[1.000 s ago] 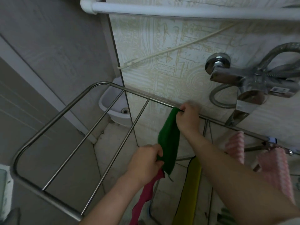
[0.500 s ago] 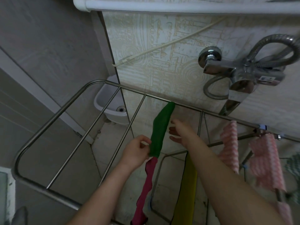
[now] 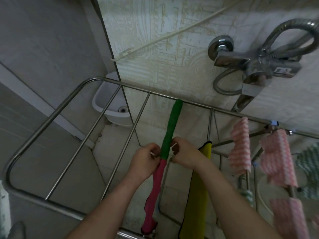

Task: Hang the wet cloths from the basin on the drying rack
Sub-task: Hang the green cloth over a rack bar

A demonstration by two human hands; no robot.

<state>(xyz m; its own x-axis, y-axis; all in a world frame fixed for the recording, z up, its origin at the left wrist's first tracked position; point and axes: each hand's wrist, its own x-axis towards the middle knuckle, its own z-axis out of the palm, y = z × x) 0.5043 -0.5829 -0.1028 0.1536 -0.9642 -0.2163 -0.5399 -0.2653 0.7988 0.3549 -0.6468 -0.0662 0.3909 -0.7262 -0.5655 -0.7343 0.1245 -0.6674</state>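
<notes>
Hands met at the near end of the green cloth (image 3: 170,128), which lay folded narrow over one cross bar of the drying rack (image 3: 51,118) and ran from the far rail back toward the person. The left hand (image 3: 145,161) pinched the cloth's left edge with curled fingers, and the right hand (image 3: 184,152) gripped its right edge the same way, so the cloth passed straight between them. Just near of the hands, a magenta cloth (image 3: 155,190) lay along the same bar, its far end touching the green one. A yellow cloth (image 3: 196,195) hung under the right forearm, just right of the magenta one. Pink checked cloths (image 3: 240,147) hung farther right, below a chrome tap (image 3: 255,66) on the wall.
</notes>
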